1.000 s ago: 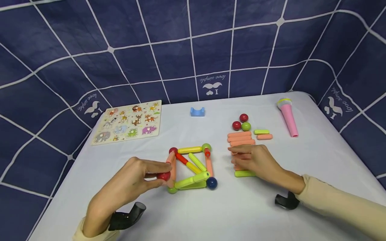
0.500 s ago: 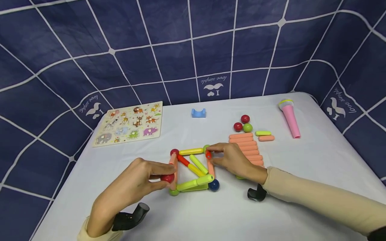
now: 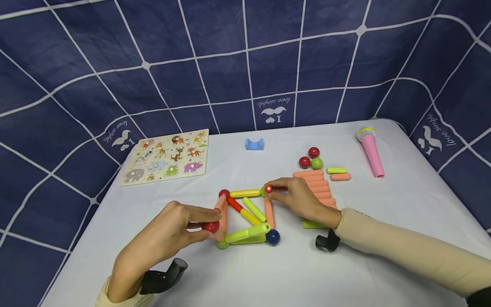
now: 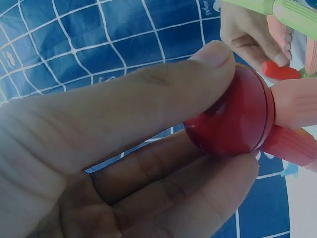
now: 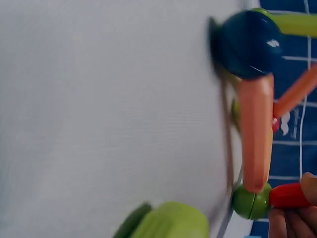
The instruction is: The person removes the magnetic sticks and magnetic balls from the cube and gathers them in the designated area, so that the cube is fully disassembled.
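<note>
Head view: the left hand (image 3: 182, 228) holds a red ball (image 3: 210, 227) in a narrow grip, thumb and fingertips on opposite sides, at the left of a rod frame (image 3: 251, 218) on the white counter (image 3: 245, 277). The right hand (image 3: 301, 200) pinches a red rod (image 3: 268, 189) at the frame's far right green ball (image 5: 247, 204); rod and ball seem to touch, though the right wrist view cuts off most of that hand. Salmon rods (image 3: 319, 189) lie beside it.
</note>
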`<action>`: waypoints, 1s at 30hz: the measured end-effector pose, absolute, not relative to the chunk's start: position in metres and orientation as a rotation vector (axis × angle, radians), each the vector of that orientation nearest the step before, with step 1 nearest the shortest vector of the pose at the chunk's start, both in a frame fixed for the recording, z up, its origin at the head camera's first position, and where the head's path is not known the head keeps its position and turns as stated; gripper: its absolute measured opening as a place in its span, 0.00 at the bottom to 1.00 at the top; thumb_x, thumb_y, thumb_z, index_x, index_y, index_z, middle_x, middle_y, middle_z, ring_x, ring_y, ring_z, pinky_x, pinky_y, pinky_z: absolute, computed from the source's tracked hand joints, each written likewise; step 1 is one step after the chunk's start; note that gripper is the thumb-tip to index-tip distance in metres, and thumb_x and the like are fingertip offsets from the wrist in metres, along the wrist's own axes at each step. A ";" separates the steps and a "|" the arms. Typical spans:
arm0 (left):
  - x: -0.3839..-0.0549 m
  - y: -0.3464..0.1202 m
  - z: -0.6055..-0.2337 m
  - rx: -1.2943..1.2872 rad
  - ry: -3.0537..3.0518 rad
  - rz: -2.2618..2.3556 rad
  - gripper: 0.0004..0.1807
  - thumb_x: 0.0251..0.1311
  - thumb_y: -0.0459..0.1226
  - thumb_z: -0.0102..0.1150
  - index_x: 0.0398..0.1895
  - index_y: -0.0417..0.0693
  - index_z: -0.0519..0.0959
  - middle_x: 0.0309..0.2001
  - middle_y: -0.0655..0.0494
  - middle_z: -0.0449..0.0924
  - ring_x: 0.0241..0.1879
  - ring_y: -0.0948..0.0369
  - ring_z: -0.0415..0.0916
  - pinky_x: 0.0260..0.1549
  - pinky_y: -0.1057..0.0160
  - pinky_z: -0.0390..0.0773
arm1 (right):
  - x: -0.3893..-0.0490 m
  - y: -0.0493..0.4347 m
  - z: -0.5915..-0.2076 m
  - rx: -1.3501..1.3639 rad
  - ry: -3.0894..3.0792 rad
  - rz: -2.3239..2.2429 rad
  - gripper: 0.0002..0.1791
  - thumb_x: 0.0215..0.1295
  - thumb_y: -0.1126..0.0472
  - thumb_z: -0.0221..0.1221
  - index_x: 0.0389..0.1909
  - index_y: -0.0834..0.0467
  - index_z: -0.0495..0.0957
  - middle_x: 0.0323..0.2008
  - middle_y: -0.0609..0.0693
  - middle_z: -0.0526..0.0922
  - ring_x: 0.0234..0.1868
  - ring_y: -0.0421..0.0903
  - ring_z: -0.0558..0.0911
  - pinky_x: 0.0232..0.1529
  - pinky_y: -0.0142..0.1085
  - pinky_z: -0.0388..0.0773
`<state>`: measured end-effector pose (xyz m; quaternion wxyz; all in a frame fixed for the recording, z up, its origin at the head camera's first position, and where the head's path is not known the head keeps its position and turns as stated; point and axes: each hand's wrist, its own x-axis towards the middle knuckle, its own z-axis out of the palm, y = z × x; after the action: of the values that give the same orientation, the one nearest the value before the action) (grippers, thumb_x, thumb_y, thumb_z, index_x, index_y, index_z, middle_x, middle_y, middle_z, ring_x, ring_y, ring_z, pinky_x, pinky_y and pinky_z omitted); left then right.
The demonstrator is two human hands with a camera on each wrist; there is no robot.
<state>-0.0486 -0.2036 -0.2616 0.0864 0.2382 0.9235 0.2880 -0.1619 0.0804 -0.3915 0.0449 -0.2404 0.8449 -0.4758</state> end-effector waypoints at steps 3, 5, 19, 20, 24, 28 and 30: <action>-0.049 -0.203 -0.263 0.710 2.743 0.866 0.19 0.48 0.30 0.74 0.47 0.46 0.87 0.46 0.55 0.85 0.49 0.56 0.82 0.38 0.67 0.83 | -0.167 0.085 -0.390 -0.573 2.453 -1.552 0.18 0.64 0.58 0.65 0.53 0.61 0.82 0.44 0.48 0.86 0.47 0.47 0.83 0.47 0.36 0.80; -0.049 -0.203 -0.263 0.712 2.737 0.868 0.19 0.49 0.29 0.74 0.47 0.46 0.87 0.46 0.55 0.85 0.49 0.56 0.82 0.39 0.67 0.82 | -0.168 0.088 -0.388 -0.499 2.413 -1.579 0.19 0.66 0.56 0.64 0.54 0.63 0.81 0.43 0.50 0.86 0.46 0.49 0.84 0.44 0.33 0.80; -0.051 -0.207 -0.262 0.711 2.737 0.873 0.18 0.50 0.30 0.73 0.47 0.46 0.87 0.46 0.57 0.85 0.49 0.58 0.82 0.39 0.66 0.83 | -0.171 0.174 -0.362 -0.440 2.708 -1.288 0.25 0.68 0.59 0.62 0.62 0.66 0.74 0.43 0.56 0.86 0.41 0.50 0.83 0.29 0.29 0.75; -0.051 -0.207 -0.262 0.705 2.732 0.880 0.18 0.50 0.30 0.73 0.47 0.47 0.87 0.46 0.57 0.85 0.49 0.58 0.82 0.39 0.66 0.83 | -0.170 0.182 -0.361 -0.433 2.720 -1.277 0.24 0.67 0.59 0.63 0.61 0.66 0.75 0.41 0.56 0.86 0.41 0.50 0.84 0.30 0.28 0.76; -0.053 -0.209 -0.263 0.698 2.719 0.898 0.18 0.50 0.30 0.73 0.47 0.47 0.87 0.47 0.57 0.85 0.48 0.58 0.82 0.38 0.66 0.83 | -0.168 0.211 -0.363 -0.430 2.824 -1.161 0.19 0.61 0.62 0.68 0.52 0.65 0.80 0.38 0.54 0.86 0.39 0.49 0.85 0.33 0.31 0.81; -0.053 -0.210 -0.263 0.697 2.715 0.910 0.18 0.51 0.31 0.73 0.47 0.47 0.87 0.47 0.57 0.85 0.48 0.58 0.82 0.38 0.66 0.83 | -0.170 0.228 -0.372 -0.606 3.008 -0.802 0.15 0.56 0.66 0.70 0.45 0.66 0.83 0.36 0.56 0.86 0.37 0.51 0.84 0.37 0.43 0.83; -0.053 -0.209 -0.264 0.702 2.709 0.923 0.18 0.51 0.30 0.73 0.47 0.47 0.86 0.46 0.57 0.85 0.48 0.59 0.82 0.38 0.66 0.83 | -0.170 0.234 -0.377 -0.707 3.073 -0.622 0.16 0.55 0.67 0.71 0.45 0.66 0.84 0.36 0.56 0.86 0.36 0.51 0.83 0.38 0.48 0.82</action>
<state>-0.0527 -0.2094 -0.2638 0.0970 0.2372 0.9150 0.3118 -0.1701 0.2336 -0.3771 -0.0361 -0.2197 0.9555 -0.1935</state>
